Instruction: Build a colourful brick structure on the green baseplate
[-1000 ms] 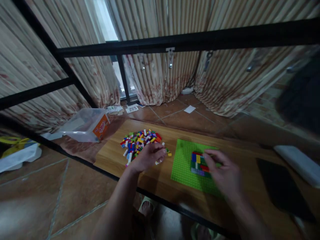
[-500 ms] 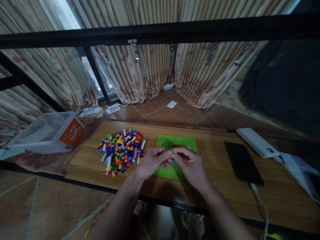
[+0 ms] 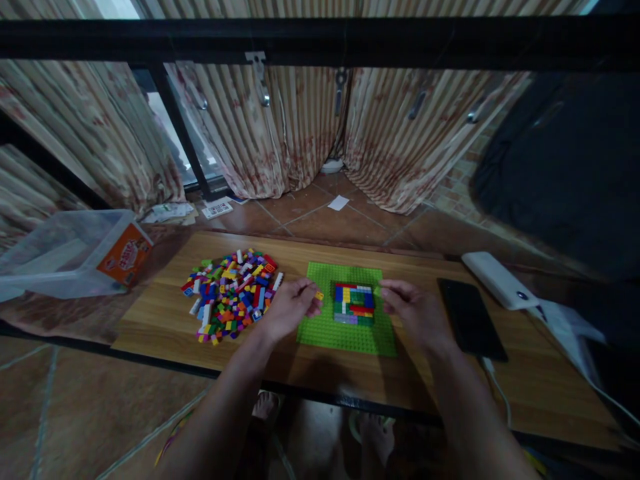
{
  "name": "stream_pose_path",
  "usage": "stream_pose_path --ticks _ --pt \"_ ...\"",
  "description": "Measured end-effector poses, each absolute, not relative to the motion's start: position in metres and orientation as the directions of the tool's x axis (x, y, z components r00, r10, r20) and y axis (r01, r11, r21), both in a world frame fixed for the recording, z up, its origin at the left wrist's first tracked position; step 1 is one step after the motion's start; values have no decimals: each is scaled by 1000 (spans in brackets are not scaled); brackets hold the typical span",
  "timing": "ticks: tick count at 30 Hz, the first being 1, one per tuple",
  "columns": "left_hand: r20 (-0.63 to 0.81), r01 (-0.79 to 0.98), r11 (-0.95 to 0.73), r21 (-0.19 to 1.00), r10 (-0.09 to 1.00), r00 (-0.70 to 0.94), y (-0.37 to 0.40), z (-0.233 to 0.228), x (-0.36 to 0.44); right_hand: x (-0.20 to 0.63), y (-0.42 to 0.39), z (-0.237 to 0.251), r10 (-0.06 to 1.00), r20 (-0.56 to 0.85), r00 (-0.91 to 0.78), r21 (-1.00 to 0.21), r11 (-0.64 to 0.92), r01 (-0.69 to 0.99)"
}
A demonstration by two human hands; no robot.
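Wooden desk (image 3: 450,400), brown tiled floor (image 3: 350,223), striped stained curtains (image 3: 280,127), black frame bar (image 3: 320,41), window strip (image 3: 170,143) behind, dim light.

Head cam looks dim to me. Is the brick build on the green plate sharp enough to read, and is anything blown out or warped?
Head view: dim overall; brick build on the green baseplate reads clearly, colours distinct; left hand and right hand sharp; window gap top left blown out; wide-angle bending at the edges.

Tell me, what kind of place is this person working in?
Most likely a room in a home, not a workshop: striped curtains hang to a tiled floor, and a low wooden board holds a pile of toy bricks and a phone.
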State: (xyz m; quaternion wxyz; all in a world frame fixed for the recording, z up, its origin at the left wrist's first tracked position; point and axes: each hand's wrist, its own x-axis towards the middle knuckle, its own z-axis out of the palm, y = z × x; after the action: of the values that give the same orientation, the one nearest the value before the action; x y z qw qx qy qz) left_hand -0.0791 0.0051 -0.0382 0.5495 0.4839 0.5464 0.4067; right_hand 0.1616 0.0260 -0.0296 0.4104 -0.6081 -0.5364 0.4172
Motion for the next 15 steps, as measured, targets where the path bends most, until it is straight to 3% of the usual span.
stream_pose_path --ticks 3,7,15 --pt "-223 115 212 970 970 92 5 -43 -77 159 25 -37 1000 -16 -24 -891 -3 454" --pt "-208 157 188 970 970 126 5 -43 -74 151 27 -50 992 -1 -128 -868 62 492" --pt "-177 191 150 970 975 135 4 -43 -76 146 27 -55 993 34 -115 -770 99 630"
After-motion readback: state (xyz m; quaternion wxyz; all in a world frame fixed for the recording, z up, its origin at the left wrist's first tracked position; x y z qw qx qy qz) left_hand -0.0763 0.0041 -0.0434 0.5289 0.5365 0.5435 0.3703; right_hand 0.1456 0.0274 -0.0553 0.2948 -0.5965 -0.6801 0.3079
